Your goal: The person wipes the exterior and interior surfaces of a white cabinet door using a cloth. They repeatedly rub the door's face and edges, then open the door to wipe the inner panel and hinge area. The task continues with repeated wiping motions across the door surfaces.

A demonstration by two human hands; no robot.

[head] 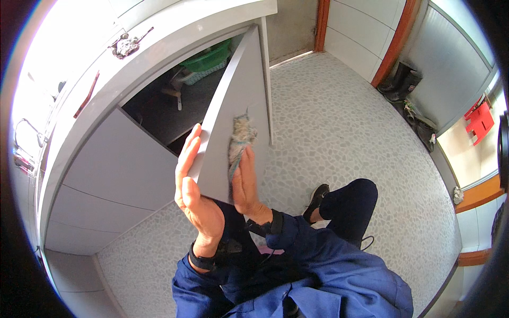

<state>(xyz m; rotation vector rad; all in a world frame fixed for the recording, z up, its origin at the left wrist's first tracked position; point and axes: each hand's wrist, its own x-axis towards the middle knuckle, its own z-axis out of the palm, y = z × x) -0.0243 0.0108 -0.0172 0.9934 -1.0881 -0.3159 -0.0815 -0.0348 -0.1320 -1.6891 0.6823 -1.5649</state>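
A light grey cabinet door [242,91] stands swung out from the counter. My left hand [195,190] rests against the door's free edge, fingers straight and a little apart, thumb near that edge. Against the door's outer face, my right hand [244,183] presses a crumpled, greyish cloth [241,137] with a blue edge; its fingers lie flat over the cloth's lower part, and the cloth looks blurred. Inside the dark cabinet, a green plastic basket [206,57] sits on a light perforated basket [204,74], near an object with a pale handle [179,102].
A crumpled bundle [126,45] and a thin reddish-brown strip [86,94] lie on the white countertop [167,26]. Black boots [399,83] and other shoes [423,127] line the right wall. A red plastic stool [480,123] is beyond the glass. Patterned flooring [310,107] surrounds my legs.
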